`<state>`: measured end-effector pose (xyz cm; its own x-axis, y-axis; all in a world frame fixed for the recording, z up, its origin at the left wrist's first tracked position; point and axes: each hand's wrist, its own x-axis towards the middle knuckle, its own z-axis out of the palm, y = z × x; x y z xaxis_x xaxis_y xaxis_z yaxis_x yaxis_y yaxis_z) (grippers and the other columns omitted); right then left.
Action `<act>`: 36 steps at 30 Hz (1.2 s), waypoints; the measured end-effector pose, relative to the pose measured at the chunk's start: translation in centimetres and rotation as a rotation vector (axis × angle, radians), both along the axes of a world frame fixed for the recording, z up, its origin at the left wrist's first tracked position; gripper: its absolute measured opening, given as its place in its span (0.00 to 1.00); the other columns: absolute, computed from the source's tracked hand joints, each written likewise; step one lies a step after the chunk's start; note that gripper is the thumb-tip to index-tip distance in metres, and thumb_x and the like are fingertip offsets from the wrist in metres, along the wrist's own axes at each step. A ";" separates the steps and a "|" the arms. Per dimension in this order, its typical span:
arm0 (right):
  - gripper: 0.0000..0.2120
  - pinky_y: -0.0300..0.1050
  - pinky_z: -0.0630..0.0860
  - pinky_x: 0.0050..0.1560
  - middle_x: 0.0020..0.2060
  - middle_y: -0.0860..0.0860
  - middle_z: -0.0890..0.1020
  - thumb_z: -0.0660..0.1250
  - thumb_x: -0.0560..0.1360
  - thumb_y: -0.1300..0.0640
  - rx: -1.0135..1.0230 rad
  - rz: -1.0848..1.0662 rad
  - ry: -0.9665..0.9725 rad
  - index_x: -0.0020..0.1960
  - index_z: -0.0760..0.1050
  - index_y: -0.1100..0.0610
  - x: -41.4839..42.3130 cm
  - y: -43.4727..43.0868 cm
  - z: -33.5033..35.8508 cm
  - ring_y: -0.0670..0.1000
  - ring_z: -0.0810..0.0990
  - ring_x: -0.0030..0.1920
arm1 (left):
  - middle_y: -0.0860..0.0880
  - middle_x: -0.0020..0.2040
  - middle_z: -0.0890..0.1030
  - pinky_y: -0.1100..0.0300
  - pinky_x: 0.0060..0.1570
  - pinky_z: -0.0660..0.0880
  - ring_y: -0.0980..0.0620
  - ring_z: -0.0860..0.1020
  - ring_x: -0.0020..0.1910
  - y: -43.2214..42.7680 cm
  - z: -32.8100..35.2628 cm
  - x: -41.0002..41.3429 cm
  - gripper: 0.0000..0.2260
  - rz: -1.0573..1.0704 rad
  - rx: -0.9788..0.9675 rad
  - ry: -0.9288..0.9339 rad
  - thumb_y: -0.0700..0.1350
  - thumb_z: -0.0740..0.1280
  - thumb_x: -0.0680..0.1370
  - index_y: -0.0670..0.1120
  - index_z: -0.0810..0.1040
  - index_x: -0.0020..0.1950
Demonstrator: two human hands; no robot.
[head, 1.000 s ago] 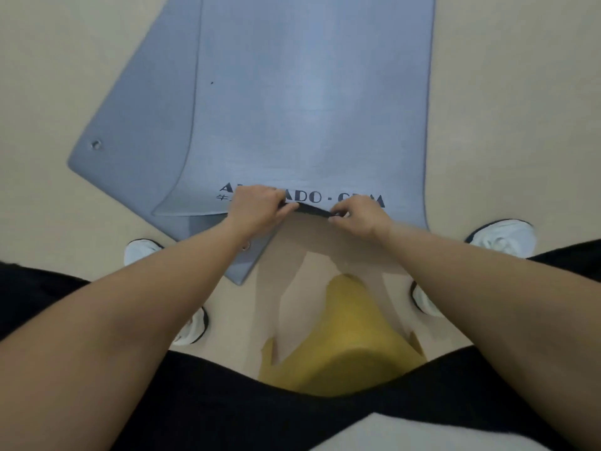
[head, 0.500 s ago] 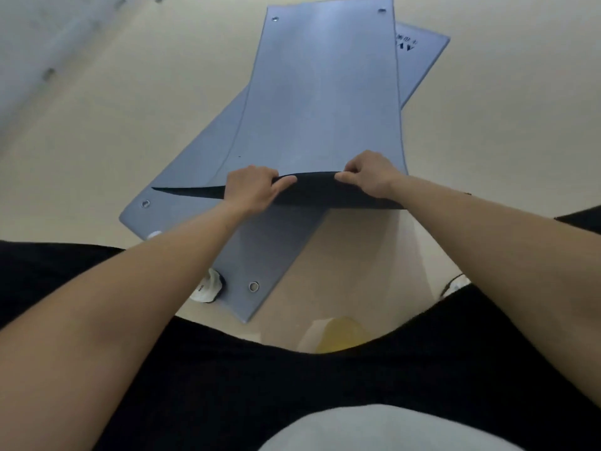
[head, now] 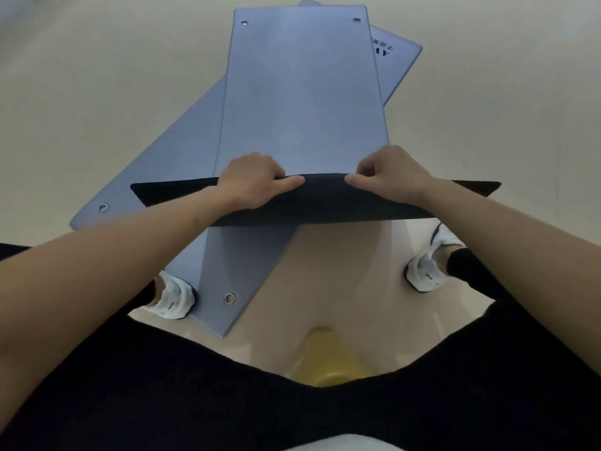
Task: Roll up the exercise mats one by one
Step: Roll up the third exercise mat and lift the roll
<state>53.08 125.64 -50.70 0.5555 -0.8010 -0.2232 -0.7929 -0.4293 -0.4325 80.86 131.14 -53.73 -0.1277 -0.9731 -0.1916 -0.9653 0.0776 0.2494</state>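
Head: L/R fingers (head: 290, 183) tight round mat (head: 302, 92)

Lit softly and evenly from above, moderately bright, without hard glare. Pale vertical sheen down the middle of the blue-grey foam top mat (head: 302, 92), strongest in the upper centre of the frame. Lifted near edge of that mat in deep shade, underside nearly black. Faint, soft-edged shadow on the smooth beige floor (head: 341, 255) just below it, centre of frame. Dim along the bottom, all detail lost in the black clothing (head: 292, 402). Strongly bowed by the wide lens: straight mat sides splayed, bare forearms (head: 97, 271) swollen toward the lower corners. Slightly soft throughout, softer in the upper left corner; small black printed lettering (head: 383, 50) at upper right only partly legible.
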 end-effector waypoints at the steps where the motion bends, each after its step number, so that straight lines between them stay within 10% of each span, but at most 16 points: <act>1: 0.15 0.39 0.65 0.36 0.34 0.45 0.78 0.66 0.81 0.43 -0.035 0.012 0.015 0.42 0.79 0.51 0.1 -0.5 -0.7 0.45 0.75 0.35 | 0.42 0.32 0.78 0.52 0.35 0.70 0.42 0.77 0.33 -0.7 -0.7 0.0 0.35 0.029 0.050 0.023 0.70 0.57 0.81 0.39 0.79 0.38; 9: 0.26 0.58 0.72 0.60 0.61 0.59 0.79 0.70 0.77 0.45 -0.327 0.086 0.138 0.70 0.73 0.58 0.9 0.3 -11.1 0.63 0.77 0.59 | 0.41 0.36 0.80 0.50 0.37 0.71 0.40 0.80 0.39 -4.3 -8.7 0.1 0.35 0.175 0.304 0.112 0.70 0.61 0.79 0.38 0.81 0.40; 16: 0.61 0.72 0.47 0.78 0.78 0.63 0.58 0.70 0.64 0.23 -0.247 0.149 0.461 0.81 0.51 0.59 1.9 3.7 -19.7 0.67 0.55 0.79 | 0.45 0.37 0.81 0.52 0.39 0.70 0.42 0.80 0.40 -3.2 -14.2 0.3 0.33 0.173 0.369 0.046 0.71 0.59 0.80 0.42 0.82 0.41; 20: 0.62 0.75 0.48 0.77 0.76 0.62 0.61 0.67 0.63 0.20 -0.120 0.142 0.512 0.81 0.52 0.57 2.5 3.9 -23.2 0.67 0.57 0.78 | 0.47 0.52 0.83 0.51 0.45 0.70 0.40 0.80 0.52 -0.4 -16.5 0.3 0.19 0.016 0.085 -0.079 0.62 0.61 0.83 0.49 0.81 0.56; 24: 0.57 0.73 0.56 0.75 0.72 0.59 0.70 0.60 0.65 0.18 -0.072 0.189 0.471 0.80 0.59 0.56 1.3 3.6 -25.6 0.64 0.66 0.73 | 0.42 0.66 0.77 0.44 0.63 0.68 0.38 0.74 0.66 3.7 -19.0 1.0 0.27 -0.157 -0.134 -0.190 0.63 0.63 0.77 0.46 0.76 0.68; 30: 0.52 0.66 0.57 0.76 0.67 0.54 0.75 0.59 0.65 0.17 0.064 0.180 0.418 0.77 0.64 0.51 1.3 2.2 -26.8 0.62 0.70 0.68 | 0.41 0.79 0.61 0.37 0.80 0.49 0.39 0.57 0.80 5.7 -21.0 -0.1 0.51 -0.143 0.136 -0.340 0.77 0.59 0.70 0.45 0.58 0.83; 36: 0.52 0.58 0.63 0.71 0.64 0.51 0.79 0.56 0.62 0.15 0.063 0.154 0.424 0.73 0.68 0.50 1.1 2.5 -27.3 0.59 0.71 0.64 | 0.40 0.76 0.65 0.36 0.79 0.53 0.36 0.62 0.76 4.5 -22.9 0.7 0.51 -0.145 0.226 -0.325 0.80 0.58 0.67 0.50 0.60 0.81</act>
<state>54.22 128.19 -77.96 0.5161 -0.6937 -0.5024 -0.8344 -0.5396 -0.1121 81.61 135.59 -76.68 -0.1580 -0.8782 -0.4514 -0.9797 0.1966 -0.0397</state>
